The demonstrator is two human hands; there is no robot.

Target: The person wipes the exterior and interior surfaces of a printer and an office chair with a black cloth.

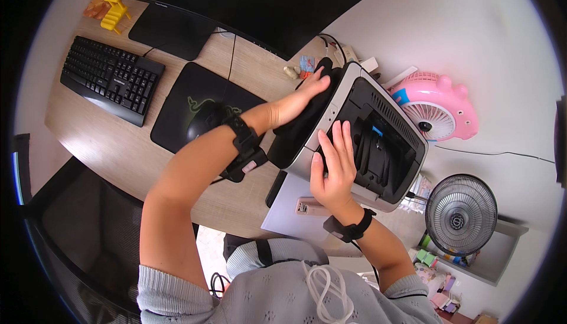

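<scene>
A grey and black printer (pixel 305 158) stands on the desk before me, its dark recessed top towards the camera. My right hand (pixel 334 169) lies on its near grey edge, fingers stretched out and reaching the black recess. Along the printer's left side, my left hand (pixel 299 100) rests over soft-looking black material (pixel 305 118), perhaps a cloth. Whether its fingers grip that material is hidden. A small blue part (pixel 377 130) shows inside the recess. White paper (pixel 283 211) and a pale pink device (pixel 310 206) lie below the printer's near edge.
Left on the wooden desk (pixel 248 204) are a black keyboard (pixel 113 80), a mouse mat (pixel 172 120) and a mouse (pixel 201 120). A large monitor (pixel 230 5) overhangs the back. A pink fan (pixel 447 98) and a black fan (pixel 460 217) stand right. A mesh chair (pixel 97 235) is lower left.
</scene>
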